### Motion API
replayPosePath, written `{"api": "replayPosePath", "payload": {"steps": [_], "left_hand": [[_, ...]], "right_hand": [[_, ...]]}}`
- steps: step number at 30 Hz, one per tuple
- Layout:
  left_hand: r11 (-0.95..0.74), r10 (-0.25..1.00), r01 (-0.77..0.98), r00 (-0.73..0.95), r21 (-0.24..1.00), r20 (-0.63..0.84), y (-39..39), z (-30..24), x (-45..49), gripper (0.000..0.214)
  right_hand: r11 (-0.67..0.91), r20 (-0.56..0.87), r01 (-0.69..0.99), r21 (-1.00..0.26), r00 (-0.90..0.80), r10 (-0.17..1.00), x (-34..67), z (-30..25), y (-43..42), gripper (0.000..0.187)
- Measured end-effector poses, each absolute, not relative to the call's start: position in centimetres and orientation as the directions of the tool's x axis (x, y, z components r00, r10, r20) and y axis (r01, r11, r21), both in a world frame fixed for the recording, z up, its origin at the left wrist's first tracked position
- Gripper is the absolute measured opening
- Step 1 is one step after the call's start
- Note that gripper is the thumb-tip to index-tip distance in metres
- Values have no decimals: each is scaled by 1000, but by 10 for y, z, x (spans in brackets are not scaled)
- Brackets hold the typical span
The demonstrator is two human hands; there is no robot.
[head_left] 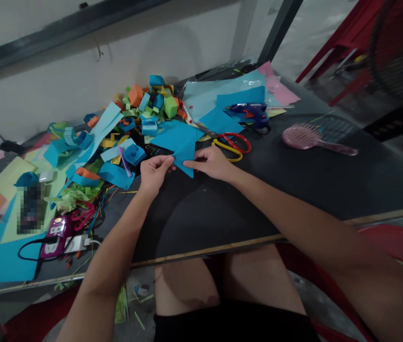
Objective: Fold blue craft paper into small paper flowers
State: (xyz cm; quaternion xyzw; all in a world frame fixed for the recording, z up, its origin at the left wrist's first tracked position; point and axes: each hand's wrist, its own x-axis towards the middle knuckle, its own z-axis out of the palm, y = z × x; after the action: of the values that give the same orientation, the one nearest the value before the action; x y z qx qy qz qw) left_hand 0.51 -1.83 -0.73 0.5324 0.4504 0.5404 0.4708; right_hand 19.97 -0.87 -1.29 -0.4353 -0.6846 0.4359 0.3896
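Note:
My left hand (154,172) and my right hand (211,162) both pinch a folded piece of blue paper (183,149) just above the dark table (294,185). The left fingers grip its left corner, the right fingers press on its lower right edge. The paper's pointed tip hangs down between the two hands. Another blue sheet (178,133) lies right behind it.
Red and yellow scissors (233,144) lie right of my right hand, a blue glue gun (251,114) behind them, a pink hairbrush (310,138) farther right. A heap of coloured paper scraps and folded cubes (140,107) fills the back left. A purple device with cable (57,232) sits front left.

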Motion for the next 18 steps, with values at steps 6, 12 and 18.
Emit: {"api": "replayPosePath", "payload": {"steps": [6,12,18], "left_hand": [[-130,990,-4,-62,992,129,-20,-6,6,26],[-140,986,36,-83,989,142,-17,-5,5,27],[-212,976,82,60,974,208,-19,-7,4,31]], "right_hand": [[280,186,294,-914,-310,932,201,-9,-11,43],[287,209,300,-910,-268,941,200,-10,-10,49],[329,324,53,-943,-90,942,198,-16,-3,48]]}}
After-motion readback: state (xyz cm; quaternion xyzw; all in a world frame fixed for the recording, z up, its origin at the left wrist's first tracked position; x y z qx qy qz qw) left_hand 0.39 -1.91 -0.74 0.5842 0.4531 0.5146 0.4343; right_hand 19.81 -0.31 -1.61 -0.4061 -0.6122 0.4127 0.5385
